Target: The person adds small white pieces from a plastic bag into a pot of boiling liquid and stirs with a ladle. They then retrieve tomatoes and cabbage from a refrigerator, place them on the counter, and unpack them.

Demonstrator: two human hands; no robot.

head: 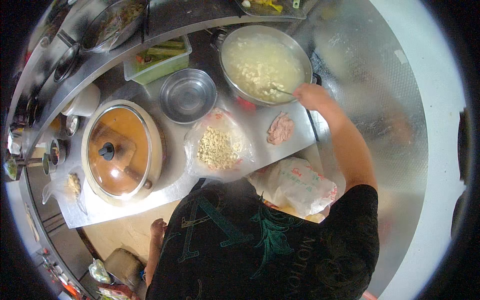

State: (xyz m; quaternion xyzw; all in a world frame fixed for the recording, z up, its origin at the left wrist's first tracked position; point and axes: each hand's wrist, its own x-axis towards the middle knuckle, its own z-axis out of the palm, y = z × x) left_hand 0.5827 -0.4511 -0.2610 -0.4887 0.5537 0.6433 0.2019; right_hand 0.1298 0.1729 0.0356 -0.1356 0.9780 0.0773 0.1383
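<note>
My right hand (313,97) grips the thin handle of a metal utensil (284,91). Its far end dips into a wide steel pot (228,80) and is hidden there. Small pale pieces (258,75) lie in the pot's cloudy yellowish liquid. Below the pot, a clump of pale pink raw meat (280,128) rests on the steel counter (262,152). A clear plastic bag (191,157) beside it holds many similar pale pieces (217,150). My left hand (158,227) hangs low by my side, away from the counter; its fingers look curled, and I see nothing in them.
A shallow steel bowl (188,95) and a plastic tub (161,73) of green vegetables stand left of the pot. Farther left are a large round vessel with a glass lid (123,157) and a small bag (73,189). A printed plastic bag (300,183) lies near my right side.
</note>
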